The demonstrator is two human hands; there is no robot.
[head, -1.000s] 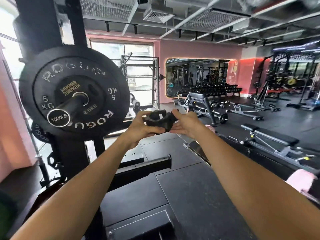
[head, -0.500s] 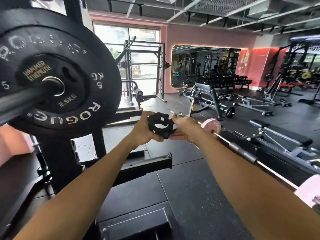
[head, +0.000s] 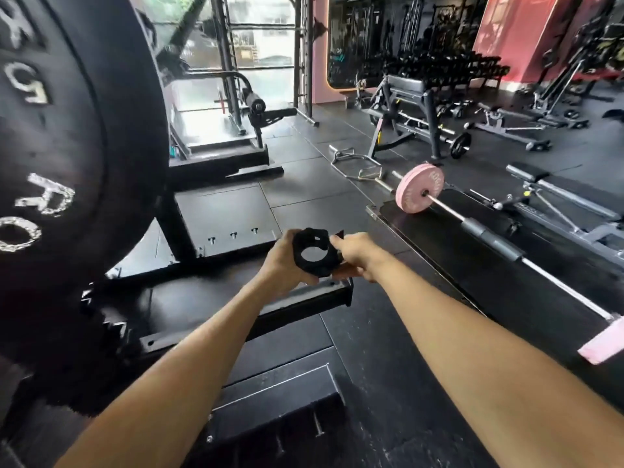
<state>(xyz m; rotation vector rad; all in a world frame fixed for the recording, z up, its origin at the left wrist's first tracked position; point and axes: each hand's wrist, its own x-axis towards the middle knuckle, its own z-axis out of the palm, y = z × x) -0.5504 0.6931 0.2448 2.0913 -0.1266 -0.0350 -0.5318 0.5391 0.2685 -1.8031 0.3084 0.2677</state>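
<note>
Head view: both hands meet around a black barbell collar (head: 315, 253), held in the air in the middle of the scene, above the near end of the rack base beam (head: 304, 300) and well right of the big black bumper plate (head: 77, 146) that fills the left side.

The left hand (head: 282, 265) wraps the collar's left rim, thumb underneath and fingers curled over the top. The right hand (head: 356, 255) pinches the collar's right edge, where the lever (head: 338, 235) sticks up. Neither hand is free. Both arms reach far forward, almost straight, and converge on the collar, whose round bore faces the camera.

The step looks like working the clamp lever so the collar can go onto a bar. To do it well, the left hand should brace the ring and hold it from twisting while the right hand swings the lever fully out, so the bore opens as wide as it goes. Fingertips are best kept off the hinge gap and the inside of the bore, where they could get nipped. Then the ring should be squared to the sleeve before it slides on; that sleeve is out of view here.

Far right, a barbell (head: 449, 211) with a pink plate (head: 419, 188) lies on the floor (head: 317, 197), apart from the work.
</note>
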